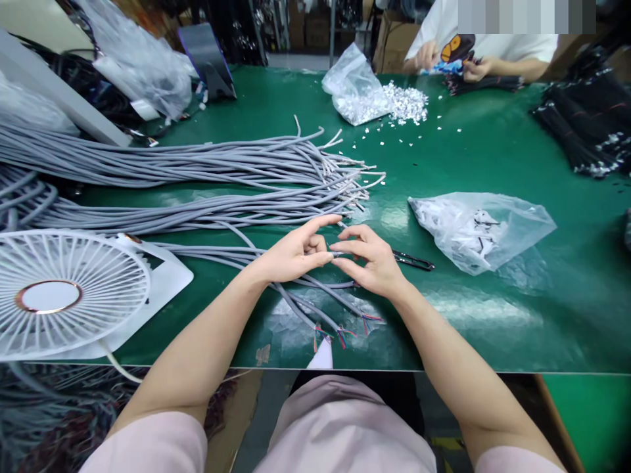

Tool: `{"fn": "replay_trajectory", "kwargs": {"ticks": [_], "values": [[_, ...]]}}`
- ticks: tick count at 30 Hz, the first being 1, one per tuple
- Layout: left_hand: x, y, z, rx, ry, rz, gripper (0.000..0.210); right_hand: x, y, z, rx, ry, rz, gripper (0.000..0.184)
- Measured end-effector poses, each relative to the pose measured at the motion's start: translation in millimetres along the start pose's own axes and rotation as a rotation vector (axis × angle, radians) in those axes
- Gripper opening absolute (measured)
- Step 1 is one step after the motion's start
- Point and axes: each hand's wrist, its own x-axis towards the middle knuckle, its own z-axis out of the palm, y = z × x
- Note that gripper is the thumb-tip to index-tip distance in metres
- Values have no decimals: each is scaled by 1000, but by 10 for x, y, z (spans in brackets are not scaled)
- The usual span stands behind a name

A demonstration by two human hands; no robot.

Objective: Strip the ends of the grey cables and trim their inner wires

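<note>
Head view: across the green surface [493, 341], grey cable bundles [197, 163] lie loose and overlapping, so a careless pull could tangle them. One clear bag [530, 215] at right holds white pieces [482, 235]; a smaller bag [349, 71], farther off, holds tiny pale bits [408, 105], some spilled beside it. Left hand [298, 253] and right hand [373, 261] nearly meet, fingertips of each closed on a thin cable end [337, 254] between them.

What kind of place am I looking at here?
Probably a cable-assembly workshop: bundles of grey cables lie across a green worktable, some ending in bared coloured wires, and a co-worker across it handles dark cables.
</note>
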Motion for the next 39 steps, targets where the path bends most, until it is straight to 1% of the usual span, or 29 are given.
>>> {"fn": "replay_trajectory", "kwargs": {"ticks": [2, 5, 8, 10, 12, 17, 19, 22, 25, 26, 28, 31, 32, 34, 36, 39], "values": [[6, 11, -7, -18, 2, 7, 64, 17, 2, 49, 100, 0, 78, 17], [18, 19, -16, -55, 2, 8, 58, 33, -29, 89, 295, -6, 261, 16], [28, 20, -26, -101, 3, -5, 51, 34, -51, 119, 514, 2, 437, 23], [33, 19, -35, -127, -4, -24, 46, 32, -46, 134, 610, 18, 496, 27], [34, 16, -46, -145, -7, -43, 43, 28, -31, 142, 662, 24, 511, 28], [23, 2, -68, -163, -17, -69, 40, 27, -8, 154, 722, -30, 494, 27], [17, -5, -67, -169, -21, -73, 40, 33, -22, 165, 715, -54, 506, 23], [18, -10, -56, -175, 14, -81, 39, 47, -48, 156, 600, -93, 514, 16], [27, -3, -49, -176, 60, -104, 38, 57, -37, 77, 419, -145, 428, 18], [31, 0, -50, -180, 74, -110, 39, 58, -23, 38, 376, -143, 394, 18], [37, 5, -55, -193, 101, -112, 42, 60, 11, -34, 341, -81, 363, 18], [43, 3, -53, -219, 106, -98, 50, 65, 34, -74, 355, 71, 357, 31], [45, 0, -49, -226, 100, -95, 53, 67, 29, -61, 356, 92, 349, 37], [45, -3, -37, -239, 91, -90, 57, 69, 1, -1, 328, 82, 321, 44], [43, -2, -27, -243, 87, -93, 58, 65, -33, 77, 261, 57, 276, 39], [37, -3, -21, -235, 74, -102, 57, 55, -62, 165, 170, 79, 147, 19]]}}
